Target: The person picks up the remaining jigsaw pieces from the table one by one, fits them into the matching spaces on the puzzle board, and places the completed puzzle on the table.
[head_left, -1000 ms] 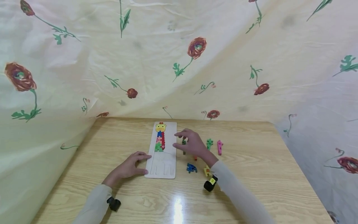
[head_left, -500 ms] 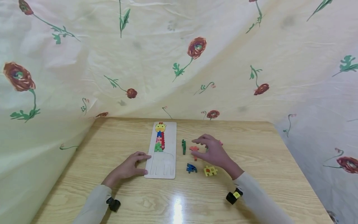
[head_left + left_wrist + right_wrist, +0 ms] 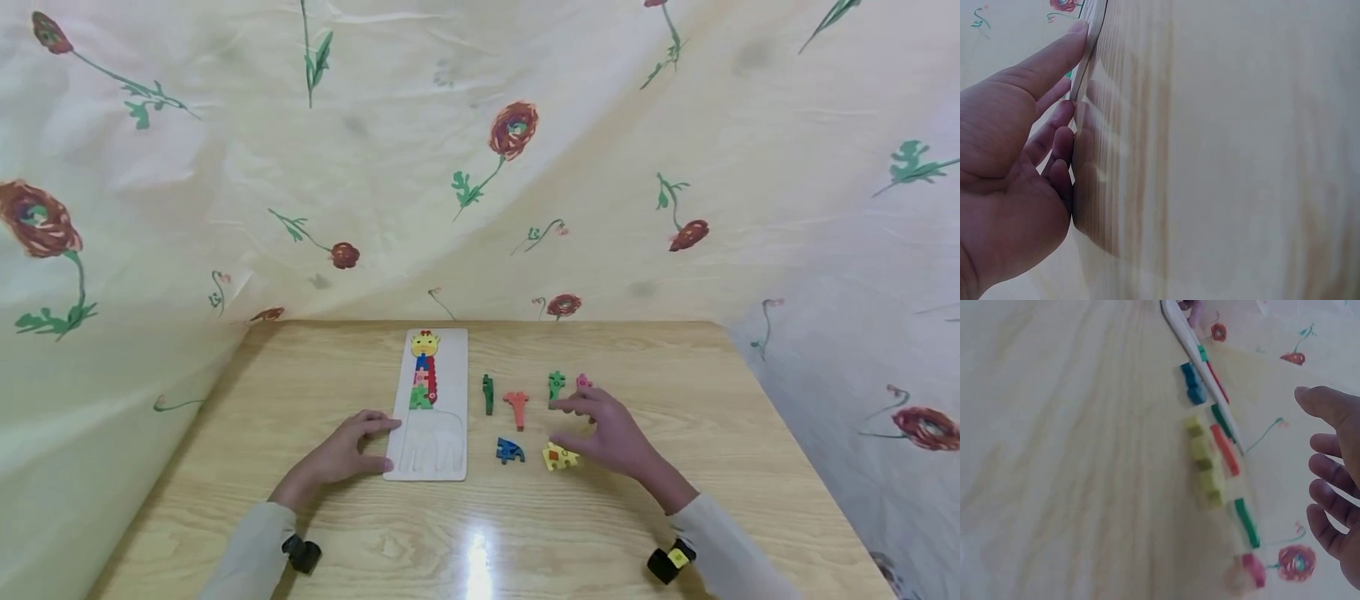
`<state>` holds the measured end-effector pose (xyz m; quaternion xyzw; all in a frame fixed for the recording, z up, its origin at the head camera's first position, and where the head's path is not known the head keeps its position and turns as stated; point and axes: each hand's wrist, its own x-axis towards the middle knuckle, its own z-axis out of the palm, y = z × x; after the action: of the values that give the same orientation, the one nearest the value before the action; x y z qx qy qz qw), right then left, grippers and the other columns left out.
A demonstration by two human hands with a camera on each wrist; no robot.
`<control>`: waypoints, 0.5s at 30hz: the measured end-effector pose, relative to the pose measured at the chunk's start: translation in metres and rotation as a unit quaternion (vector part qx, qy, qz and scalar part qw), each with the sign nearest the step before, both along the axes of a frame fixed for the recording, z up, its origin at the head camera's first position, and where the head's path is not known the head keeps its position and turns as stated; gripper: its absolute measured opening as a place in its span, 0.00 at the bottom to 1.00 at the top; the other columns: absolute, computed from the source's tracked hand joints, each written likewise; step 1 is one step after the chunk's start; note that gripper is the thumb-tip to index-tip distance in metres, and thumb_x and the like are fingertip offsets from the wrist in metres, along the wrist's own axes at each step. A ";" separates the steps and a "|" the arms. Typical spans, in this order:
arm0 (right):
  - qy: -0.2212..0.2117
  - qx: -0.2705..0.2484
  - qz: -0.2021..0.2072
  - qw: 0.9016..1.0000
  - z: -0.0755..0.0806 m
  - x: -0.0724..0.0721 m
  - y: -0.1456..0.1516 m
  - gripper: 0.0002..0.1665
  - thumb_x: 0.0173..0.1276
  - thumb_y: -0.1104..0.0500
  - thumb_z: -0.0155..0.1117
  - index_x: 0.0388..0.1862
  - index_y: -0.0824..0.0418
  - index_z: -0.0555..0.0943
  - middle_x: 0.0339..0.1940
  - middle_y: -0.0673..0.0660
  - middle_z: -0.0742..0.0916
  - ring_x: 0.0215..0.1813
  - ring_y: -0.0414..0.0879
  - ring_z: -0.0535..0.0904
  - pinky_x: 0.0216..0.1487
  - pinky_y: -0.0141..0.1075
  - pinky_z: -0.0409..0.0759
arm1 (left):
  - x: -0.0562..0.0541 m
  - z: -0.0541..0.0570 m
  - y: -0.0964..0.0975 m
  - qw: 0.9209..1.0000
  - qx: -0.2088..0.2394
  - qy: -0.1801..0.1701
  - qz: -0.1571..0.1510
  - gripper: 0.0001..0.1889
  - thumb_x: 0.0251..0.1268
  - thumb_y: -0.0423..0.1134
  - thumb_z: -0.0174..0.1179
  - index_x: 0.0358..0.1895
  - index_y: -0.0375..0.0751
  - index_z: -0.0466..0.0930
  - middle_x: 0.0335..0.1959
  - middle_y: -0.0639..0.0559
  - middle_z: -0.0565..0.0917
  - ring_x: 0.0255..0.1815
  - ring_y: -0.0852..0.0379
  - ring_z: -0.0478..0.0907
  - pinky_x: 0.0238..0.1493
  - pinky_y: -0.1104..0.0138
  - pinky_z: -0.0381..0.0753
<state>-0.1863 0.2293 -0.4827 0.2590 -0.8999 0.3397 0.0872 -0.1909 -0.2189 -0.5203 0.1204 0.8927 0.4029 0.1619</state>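
A white puzzle board (image 3: 453, 367) lies lengthwise on the table. It bears a yellow giraffe head piece (image 3: 424, 345) and several coloured neck pieces below it; the recess of body and legs shows bare. My left hand (image 3: 345, 450) rests at the board's lower left edge, thumb and fingertips touching it. Over the loose pieces hovers my right hand (image 3: 611, 429), fingers spread and holding nothing. Its thumb overlaps the yellow piece (image 3: 558, 457) in the head view. Its fingertips are close to the light green piece (image 3: 556, 387), and the hand partly covers the pink piece (image 3: 583, 381).
Between board and right hand lie a dark green piece (image 3: 488, 394), an orange piece (image 3: 517, 407) and a blue piece (image 3: 510, 451). A flowered cloth (image 3: 405, 167) hangs behind the wooden table (image 3: 405, 542) and along its sides.
My right hand has moved from beside the board rightward and toward me, uncovering the dark green and orange pieces. My left hand stays at the board's edge.
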 end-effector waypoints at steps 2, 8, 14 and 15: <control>-0.005 0.006 -0.008 1.000 -0.005 0.003 0.005 0.26 0.60 0.50 0.80 0.54 0.61 0.88 0.45 0.58 0.86 0.46 0.55 0.82 0.41 0.50 0.84 | 0.001 0.000 0.000 1.000 -0.002 0.003 -0.001 0.32 0.60 0.46 0.75 0.69 0.53 0.78 0.71 0.46 0.70 0.74 0.41 0.62 0.75 0.38 0.57; -0.009 0.011 -0.016 1.000 -0.016 0.007 0.018 0.28 0.58 0.49 0.81 0.54 0.62 0.87 0.43 0.55 0.85 0.45 0.51 0.81 0.39 0.44 0.83 | 0.002 0.000 0.000 1.000 -0.005 0.009 -0.009 0.32 0.61 0.47 0.74 0.69 0.50 0.78 0.70 0.44 0.70 0.73 0.39 0.62 0.74 0.37 0.58; -0.023 0.031 -0.027 0.999 -0.022 0.011 0.024 0.29 0.56 0.49 0.82 0.55 0.59 0.87 0.44 0.52 0.85 0.46 0.47 0.81 0.41 0.40 0.82 | 0.000 -0.001 0.000 1.000 -0.008 0.007 -0.010 0.33 0.60 0.47 0.75 0.70 0.52 0.77 0.71 0.46 0.70 0.73 0.41 0.62 0.74 0.38 0.58; -0.028 0.035 -0.030 0.999 -0.023 0.012 0.025 0.30 0.56 0.48 0.83 0.55 0.59 0.87 0.44 0.51 0.85 0.47 0.46 0.80 0.43 0.40 0.82 | 0.000 -0.001 0.001 1.000 -0.009 0.006 -0.009 0.33 0.60 0.47 0.75 0.70 0.53 0.77 0.71 0.46 0.70 0.74 0.41 0.62 0.75 0.38 0.58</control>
<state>-0.1742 0.2546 -0.5062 0.2254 -0.9208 0.3119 0.0628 -0.1909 -0.2182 -0.5214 0.1289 0.8961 0.3929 0.1614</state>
